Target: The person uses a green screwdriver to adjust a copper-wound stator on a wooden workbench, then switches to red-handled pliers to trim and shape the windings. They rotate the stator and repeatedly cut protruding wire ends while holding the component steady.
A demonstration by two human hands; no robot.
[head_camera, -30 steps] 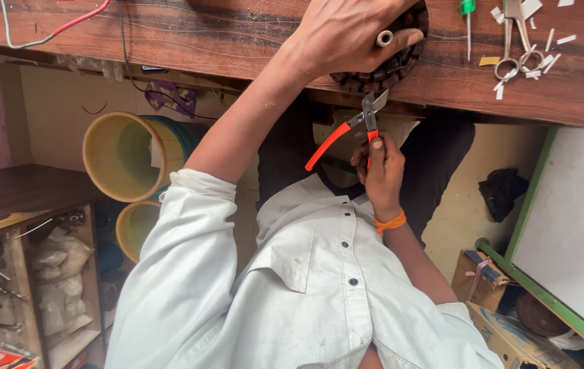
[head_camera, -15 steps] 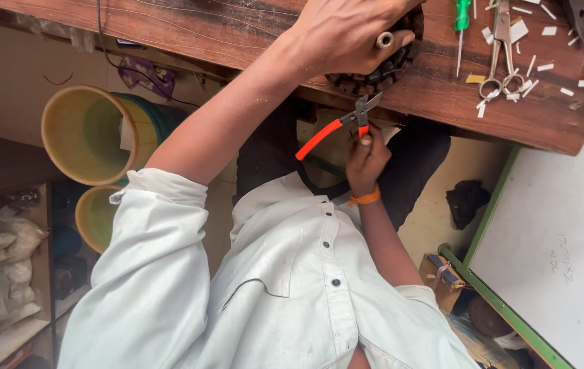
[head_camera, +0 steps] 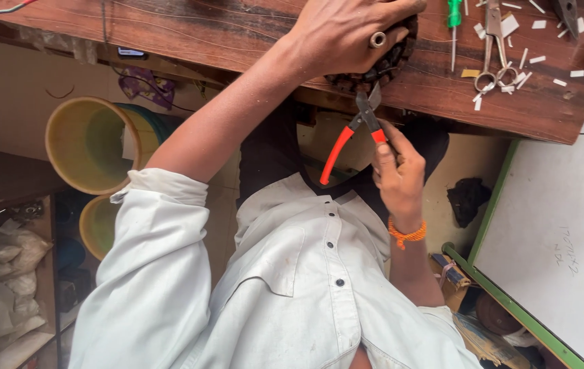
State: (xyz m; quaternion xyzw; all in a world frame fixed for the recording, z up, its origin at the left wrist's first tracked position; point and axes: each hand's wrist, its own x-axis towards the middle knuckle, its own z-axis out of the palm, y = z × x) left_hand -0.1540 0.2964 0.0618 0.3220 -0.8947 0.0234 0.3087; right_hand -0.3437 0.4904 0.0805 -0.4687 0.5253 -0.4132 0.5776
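Left hand (head_camera: 346, 34) clamps the dark round coil (head_camera: 381, 65) at the table (head_camera: 203, 34) edge; right hand (head_camera: 398, 171), closed round the red-handled pliers (head_camera: 357, 130), should nip squarely

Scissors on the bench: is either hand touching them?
No. The scissors lie alone on the wooden bench, apart from both hands.

Red-handled pliers (head_camera: 357, 130), handles apart, tips at dark round winding (head_camera: 374, 68) on bench edge.
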